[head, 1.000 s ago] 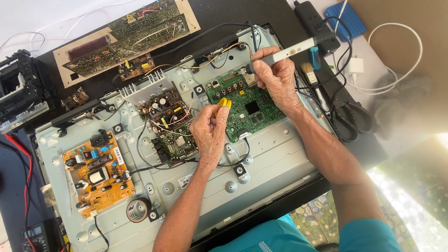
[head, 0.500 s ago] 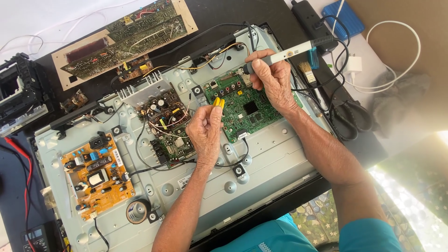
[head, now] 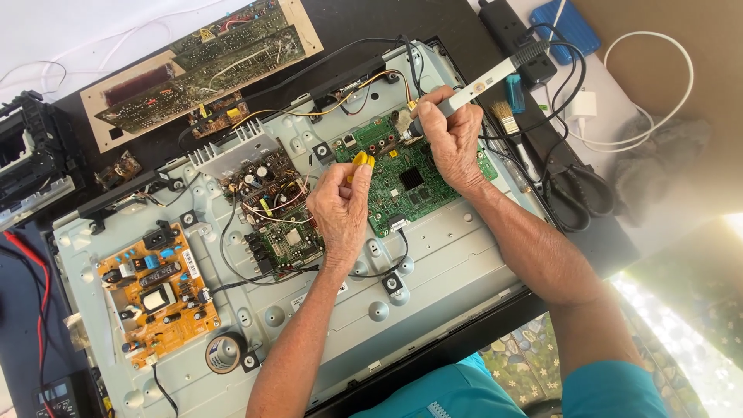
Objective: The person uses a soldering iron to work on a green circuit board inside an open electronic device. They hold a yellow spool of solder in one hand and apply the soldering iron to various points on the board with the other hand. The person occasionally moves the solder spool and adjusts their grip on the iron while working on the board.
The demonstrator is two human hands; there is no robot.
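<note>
Left hand [head: 340, 207] curled shut round a small yellow-handled tool [head: 361, 160], over the green circuit board [head: 402, 182] mid-chassis, chip-studded. Beyond, right hand [head: 451, 139] gripped tight a white soldering iron [head: 484, 83], tip at the board's far edge.

Soldering iron [head: 484, 83] tip behind right hand [head: 453, 143]

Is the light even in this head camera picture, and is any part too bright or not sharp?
Head view: not even. Strong glare washes out the lower right corner beside the right forearm. The green circuit board, the left hand and the right hand with its white-handled tool are sharp and evenly lit. The dark table shows little detail.
</note>
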